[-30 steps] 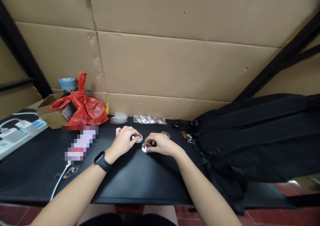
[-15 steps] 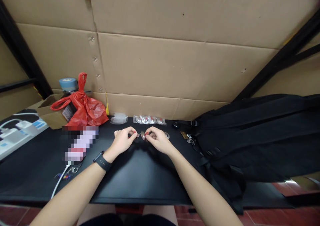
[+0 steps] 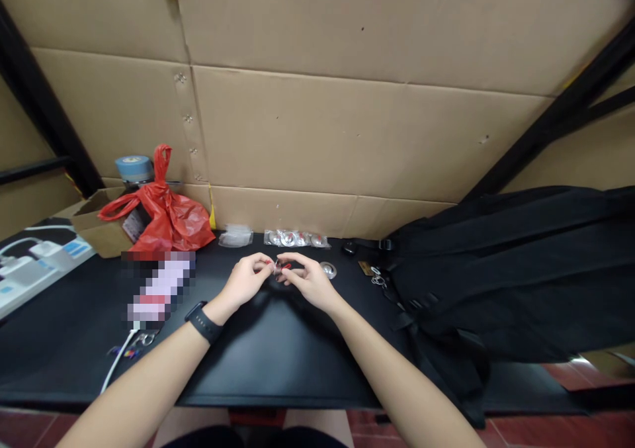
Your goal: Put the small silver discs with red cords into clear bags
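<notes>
My left hand (image 3: pixel 249 277), a dark watch on its wrist, pinches a small round metal disc (image 3: pixel 274 268) between thumb and fingertips. Right beside it, my right hand (image 3: pixel 308 280) has thumb and fingers closed around a second small metal disc (image 3: pixel 280 263) with a red cord (image 3: pixel 286 267). The two discs meet or nearly meet, and fingers partly cover both. To the right of my right hand a silver disc with a domed middle (image 3: pixel 328 270) lies on the black tabletop (image 3: pixel 278 349).
Behind my hands lie clear packets of metal discs (image 3: pixel 296 238) and clear plastic sleeves (image 3: pixel 236 235). At left are a red plastic bag (image 3: pixel 171 220), a cardboard box (image 3: pixel 99 220), a power strip (image 3: pixel 44 269) and a blurred-out item on a white cable (image 3: pixel 116 362). A black backpack (image 3: pixel 516 276) fills the right.
My right hand has moved slightly left, bringing its disc up to the one in my left hand. The domed disc on the table is now more exposed. My left hand is almost still.
</notes>
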The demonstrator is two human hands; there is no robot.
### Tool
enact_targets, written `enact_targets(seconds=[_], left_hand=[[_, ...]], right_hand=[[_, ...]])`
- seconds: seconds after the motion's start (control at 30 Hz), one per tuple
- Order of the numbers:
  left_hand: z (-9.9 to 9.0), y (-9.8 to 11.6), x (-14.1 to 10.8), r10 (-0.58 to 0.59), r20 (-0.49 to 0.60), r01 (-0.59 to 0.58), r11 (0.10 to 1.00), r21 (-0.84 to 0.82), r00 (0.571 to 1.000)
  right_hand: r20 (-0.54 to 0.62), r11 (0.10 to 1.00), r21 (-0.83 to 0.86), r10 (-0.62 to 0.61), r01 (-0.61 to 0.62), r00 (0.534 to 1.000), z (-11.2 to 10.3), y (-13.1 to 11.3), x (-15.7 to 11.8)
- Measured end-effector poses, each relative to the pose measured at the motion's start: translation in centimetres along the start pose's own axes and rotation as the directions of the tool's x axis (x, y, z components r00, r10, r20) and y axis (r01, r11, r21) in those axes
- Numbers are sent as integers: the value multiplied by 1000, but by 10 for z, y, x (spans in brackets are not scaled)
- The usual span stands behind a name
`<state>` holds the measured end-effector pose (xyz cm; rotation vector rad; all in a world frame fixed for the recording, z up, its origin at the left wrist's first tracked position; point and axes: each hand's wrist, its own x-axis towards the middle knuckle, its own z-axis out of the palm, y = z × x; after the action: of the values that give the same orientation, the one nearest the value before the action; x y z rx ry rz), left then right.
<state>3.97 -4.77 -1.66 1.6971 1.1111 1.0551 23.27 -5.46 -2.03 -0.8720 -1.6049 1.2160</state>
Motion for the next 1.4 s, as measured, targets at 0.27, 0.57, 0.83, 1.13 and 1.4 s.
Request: enact_targets(seconds=[0.27, 0.57, 0.83, 1.13, 1.4], left_hand=[[2, 2, 1, -27, 61, 32, 996, -86, 998], [-66, -11, 14, 221, -214, 35, 616, 787, 952], [-90, -37, 20, 194, -165, 62, 448, 892, 967], [-97, -40, 22, 147, -132, 53, 446, 893, 980], [-102, -24, 20, 244, -263, 116, 489, 864, 933]], right_hand=[[-49, 996, -87, 23, -27, 999, 3, 0, -1], [-54, 989, -142, 40, -48, 998, -7, -1, 2], [-34, 992, -113, 50, -54, 998, -10, -1, 3], [-50, 992, -116, 34, -40, 998, -18, -5, 4], [-92, 988, -150, 14, -28, 996, -21, -5, 5]])
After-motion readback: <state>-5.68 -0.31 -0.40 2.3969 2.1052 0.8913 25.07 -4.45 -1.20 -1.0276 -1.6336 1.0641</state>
